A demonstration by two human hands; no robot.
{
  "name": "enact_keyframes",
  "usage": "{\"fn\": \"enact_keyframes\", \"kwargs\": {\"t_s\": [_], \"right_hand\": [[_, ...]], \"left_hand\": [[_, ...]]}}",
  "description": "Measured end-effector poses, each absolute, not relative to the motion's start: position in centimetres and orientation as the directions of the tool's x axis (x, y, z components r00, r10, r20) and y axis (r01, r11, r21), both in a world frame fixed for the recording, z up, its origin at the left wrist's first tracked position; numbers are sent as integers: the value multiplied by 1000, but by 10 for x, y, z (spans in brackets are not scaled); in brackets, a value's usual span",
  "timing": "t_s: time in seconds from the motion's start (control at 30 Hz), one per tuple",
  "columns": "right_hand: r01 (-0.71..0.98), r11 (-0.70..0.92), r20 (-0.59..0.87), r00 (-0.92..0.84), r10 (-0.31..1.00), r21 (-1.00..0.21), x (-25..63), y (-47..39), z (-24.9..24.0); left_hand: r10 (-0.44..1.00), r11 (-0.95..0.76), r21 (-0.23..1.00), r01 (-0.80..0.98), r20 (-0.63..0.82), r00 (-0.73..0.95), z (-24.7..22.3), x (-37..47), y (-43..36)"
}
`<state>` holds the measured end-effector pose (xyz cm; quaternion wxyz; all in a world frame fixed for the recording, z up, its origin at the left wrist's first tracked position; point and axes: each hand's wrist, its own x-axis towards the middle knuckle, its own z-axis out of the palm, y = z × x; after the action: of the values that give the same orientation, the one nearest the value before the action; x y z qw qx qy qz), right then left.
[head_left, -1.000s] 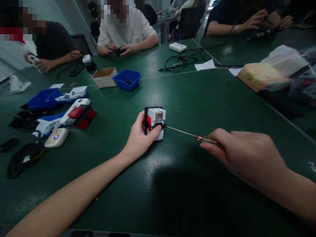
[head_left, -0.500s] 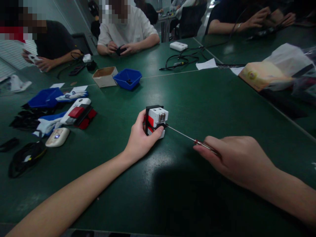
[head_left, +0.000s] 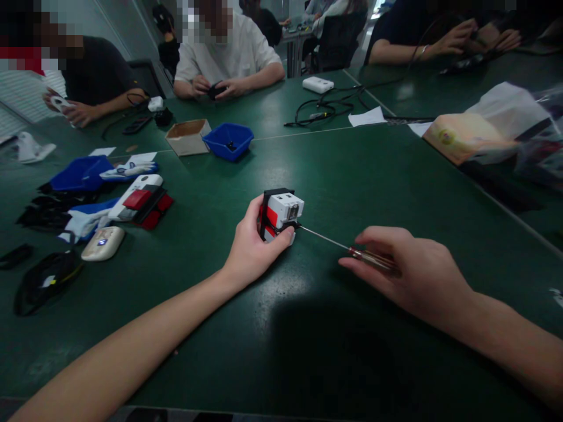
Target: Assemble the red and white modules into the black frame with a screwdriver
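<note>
R hand (head_left: 422,269): thumb & index just splayed off screwdriver (head_left: 372,258); remaining grip hidden, can't tell! Less twist, prob. L hand (head_left: 253,243) clamps white-red block (head_left: 281,203), well in from near edge of bench (head_left: 220,363).

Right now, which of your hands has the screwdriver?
The right hand has the screwdriver; the left hand holds the red-and-white block instead.

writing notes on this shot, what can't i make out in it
Head view: tip of the screwdriver, too small to tell what it meets.
Head view: screwdriver's rear end, hidden by the right hand.
Head view: lower part of the red-and-white device, partly covered by the left hand.
Head view: black bits in the blue tray, too small to identify.
</note>
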<state>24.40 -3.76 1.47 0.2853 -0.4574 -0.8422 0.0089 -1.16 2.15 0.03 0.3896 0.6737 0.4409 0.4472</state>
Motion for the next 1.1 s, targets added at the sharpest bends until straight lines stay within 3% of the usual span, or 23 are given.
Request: {"fn": "enact_keyframes", "kwargs": {"t_s": [0.17,0.23,0.43,0.6,0.93,1.0,1.1], "right_hand": [[729,684,503,-603,619,31,236,-42,25],[737,669,529,-605,595,91,237,-42,25],[827,563,521,-478,707,-5,243,-40,15],[838,539,495,-503,709,80,242,-41,15],[801,598,456,-521,722,-32,240,-41,13],[788,600,425,-501,754,-136,239,-40,11],[727,514,277,-434,858,-455,235,-39,10]], "left_hand": [[937,-325,910,256,273,219,-1,-12,21],[938,-323,912,252,272,216,-1,-12,21],[931,-337,910,241,284,229,-2,-13,22],[926,-347,903,253,287,245,-3,-15,22],[909,-377,875,303,285,305,0,-12,17],[908,-383,869,313,291,302,-1,-12,17],[902,-400,861,315,310,299,-2,-12,17]]}}
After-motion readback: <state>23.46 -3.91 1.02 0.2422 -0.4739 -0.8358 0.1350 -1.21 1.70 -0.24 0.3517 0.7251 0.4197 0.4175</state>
